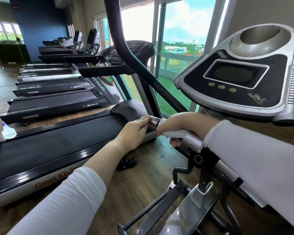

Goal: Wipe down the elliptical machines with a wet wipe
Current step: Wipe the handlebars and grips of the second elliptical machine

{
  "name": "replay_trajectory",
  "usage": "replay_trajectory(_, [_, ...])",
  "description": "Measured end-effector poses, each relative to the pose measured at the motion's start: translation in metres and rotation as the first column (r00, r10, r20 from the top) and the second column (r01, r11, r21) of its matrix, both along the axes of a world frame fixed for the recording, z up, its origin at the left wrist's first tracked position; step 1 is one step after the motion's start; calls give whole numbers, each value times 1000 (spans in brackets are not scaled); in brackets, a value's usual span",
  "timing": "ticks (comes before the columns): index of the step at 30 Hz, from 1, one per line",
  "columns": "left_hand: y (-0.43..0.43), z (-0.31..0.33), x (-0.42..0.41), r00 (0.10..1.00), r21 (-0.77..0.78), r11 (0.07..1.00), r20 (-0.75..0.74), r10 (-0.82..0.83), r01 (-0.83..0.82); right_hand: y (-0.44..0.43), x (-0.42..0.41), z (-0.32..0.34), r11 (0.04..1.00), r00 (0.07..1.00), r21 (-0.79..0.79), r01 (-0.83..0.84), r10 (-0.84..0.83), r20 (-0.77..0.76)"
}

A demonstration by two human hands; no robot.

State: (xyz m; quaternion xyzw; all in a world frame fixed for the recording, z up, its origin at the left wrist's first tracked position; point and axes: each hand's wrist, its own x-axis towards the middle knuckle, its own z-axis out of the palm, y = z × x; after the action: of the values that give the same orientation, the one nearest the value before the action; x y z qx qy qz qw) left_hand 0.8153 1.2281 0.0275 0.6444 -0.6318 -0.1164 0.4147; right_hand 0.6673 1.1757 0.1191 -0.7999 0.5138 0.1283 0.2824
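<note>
1. The wet wipe (175,133) is wrapped round the elliptical's fixed handlebar (193,140), just beside its chrome end cap (153,122). It is clasped there by the right hand (176,123), whose grip is closed round wipe and bar together.
2. The left hand (136,128) is laid against the end cap with its fingers nearly straight. Its grip is loose and nothing is carried in it.
3. Progress is judged early to middle, since only this bar is seen under the wipe. The console (236,77) shows scuffed patches and is taken as unwiped, though wetness cannot be read. The black swing arm (134,53), the adjustment knob (198,158) and the frame below appear left to do. No other elliptical is seen.
4. Travel along the bar is bounded by the end cap and by the clamp at the knob. Beyond the cap a treadmill (58,136) stands near, with a strip of wooden floor (143,184) between. A spray bottle (8,130) stands at the treadmill's rear corner, well apart from both hands. The right forearm is overhung by the console, so upward room is judged tight.
</note>
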Motion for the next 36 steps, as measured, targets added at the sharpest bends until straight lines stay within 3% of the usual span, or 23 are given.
replay_trajectory(2, [1, 2, -3, 1000, -15, 1000, 3, 5, -5, 3, 0, -2, 998, 1000, -54, 11, -12, -8])
replay_trajectory(4, [2, 4, -9, 1000, -46, 999, 8, -2, 2, 11, -6, 2, 954, 975, -248, -171, 127, -183])
replay_trajectory(7, [3, 10, -19, 999, -87, 996, 30, -34, 36, 26, -19, 0, 666, 829, -540, -515, 228, -511])
replay_trajectory(9, [4, 14, -26, 997, -86, 994, 51, -60, 65, 28, -25, -15, 615, 804, -580, -535, 158, -574])
replay_trajectory(12, [5, 15, -34, 991, -61, 994, 101, -84, 90, 34, -39, -26, 615, 890, -683, -393, 67, -452])
replay_trajectory(17, [9, 12, -43, 985, -40, 995, 151, -86, 93, 42, -67, -38, 470, 877, -755, -457, 96, -471])
replay_trajectory(31, [42, 19, -112, 962, -127, 971, 212, -172, 201, 81, -129, -60, 422, 956, -872, -248, -41, -291])
replay_trajectory(36, [54, 15, -137, 958, -192, 960, 242, -153, 202, 104, -152, -61, 446, 966, -881, -159, -115, -232])
